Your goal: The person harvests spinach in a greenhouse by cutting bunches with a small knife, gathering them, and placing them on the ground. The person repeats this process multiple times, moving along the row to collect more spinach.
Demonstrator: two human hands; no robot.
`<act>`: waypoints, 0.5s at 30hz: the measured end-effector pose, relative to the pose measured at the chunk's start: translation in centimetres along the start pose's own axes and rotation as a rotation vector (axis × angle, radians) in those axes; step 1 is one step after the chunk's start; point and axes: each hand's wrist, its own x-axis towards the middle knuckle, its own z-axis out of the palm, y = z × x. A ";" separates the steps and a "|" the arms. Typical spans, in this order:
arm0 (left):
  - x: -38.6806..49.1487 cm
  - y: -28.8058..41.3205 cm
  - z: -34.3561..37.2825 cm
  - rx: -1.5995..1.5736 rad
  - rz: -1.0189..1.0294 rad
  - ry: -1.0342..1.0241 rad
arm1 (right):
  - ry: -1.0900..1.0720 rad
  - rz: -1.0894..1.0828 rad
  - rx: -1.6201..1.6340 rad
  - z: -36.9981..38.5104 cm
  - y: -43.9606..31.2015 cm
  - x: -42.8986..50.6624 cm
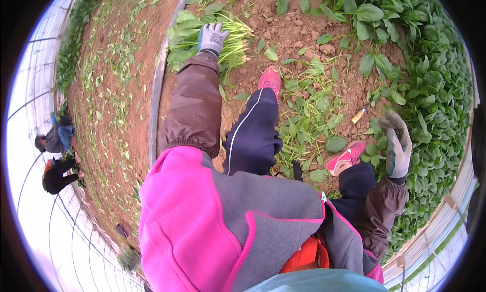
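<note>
My left hand [213, 37], in a grey-white glove, rests on a pile of cut leafy greens that look like spinach [235, 32]. The pile lies on the soil, leaves to the left and pale stem ends to the right. The palm is hidden, so whether the fingers grip any stems cannot be told. My right hand [396, 146], also gloved, is held up by the edge of the standing spinach [436, 102], fingers apart and holding nothing. Just left of it, a small tool with a wooden handle [358, 116] lies on the soil, its far end partly among leaves.
Loose leaves and stems [311, 113] litter the soil between my pink shoes [269, 79]. A long grey rail or pipe [155, 98] runs along the left of the pile. Beyond it are leaf-strewn soil [114, 83] and people bending [57, 138] near the greenhouse wall [30, 91].
</note>
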 end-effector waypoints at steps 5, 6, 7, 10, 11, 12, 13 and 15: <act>2.0 2.0 0.3 0.239 -0.010 -0.321 | -0.023 0.015 0.025 -0.2 0.4 0.7; 1.9 1.9 0.1 0.214 -0.036 -0.390 | -0.020 0.029 -0.004 -0.3 0.3 0.7; 1.7 1.8 -0.2 0.222 -0.050 -0.371 | -0.026 0.033 -0.013 -0.2 0.2 0.7; 0.7 1.0 -1.7 0.208 -0.094 -0.403 | -0.055 0.006 -0.003 -0.1 -0.3 0.8; 0.5 0.6 -2.5 0.168 -0.127 -0.416 | -0.065 -0.003 0.004 0.0 -0.4 0.6; 0.1 0.3 -3.4 0.125 -0.153 -0.441 | -0.083 -0.019 0.038 0.0 -0.4 0.4; -0.1 0.0 -4.5 0.106 -0.183 -0.420 | -0.084 -0.028 0.007 -0.1 -0.5 0.1; -0.9 -0.2 -7.1 0.024 -0.220 -0.407 | -0.105 -0.114 0.011 -0.6 -0.4 -0.4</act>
